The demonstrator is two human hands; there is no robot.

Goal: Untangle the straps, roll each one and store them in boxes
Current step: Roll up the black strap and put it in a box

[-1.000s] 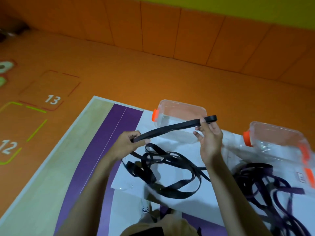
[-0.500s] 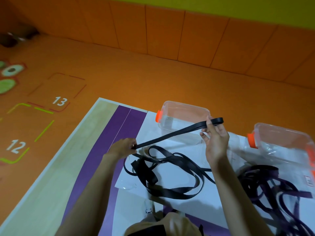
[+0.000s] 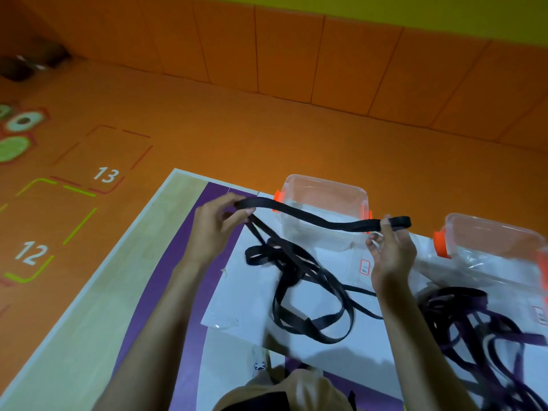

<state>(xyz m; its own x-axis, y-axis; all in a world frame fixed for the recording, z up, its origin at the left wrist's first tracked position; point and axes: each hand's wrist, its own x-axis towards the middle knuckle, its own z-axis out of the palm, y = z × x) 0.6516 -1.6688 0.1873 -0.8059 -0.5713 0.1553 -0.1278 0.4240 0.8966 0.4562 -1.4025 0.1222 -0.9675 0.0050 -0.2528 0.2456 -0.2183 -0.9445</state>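
the left hand [image 3: 216, 229] is raised above the purple band of the board [image 3: 184, 262]. its thumb and curled fingers pinch the black strap [image 3: 320, 222]. the right hand [image 3: 391, 253] is raised at about the same height, fingers upward, and pinches the same strap near its free end. a short tip projects past the fingers to the right.

between the two hands the strap hangs in a shallow sag and crosses in front of the first clear box [image 3: 323, 203]. below the left hand, the strap drops in two runs to a loose tangle. the tangle lies on the white sheet [image 3: 246, 292], between the two forearms. several loops overlap there, and it cannot be told whether they are knotted.

the first clear box stands at the far edge of the sheet. it has orange clasps at both ends and a small label on its near wall. the second clear box [image 3: 498, 244] stands to its right, apart from it, and also has orange clasps.

the purple strap [image 3: 462, 318] lies in an untidy heap in front of the second box, on the right of the right forearm. neither hand touches it.

the board rests on an orange floor [image 3: 237, 129] marked with the numbers 12 and 13.
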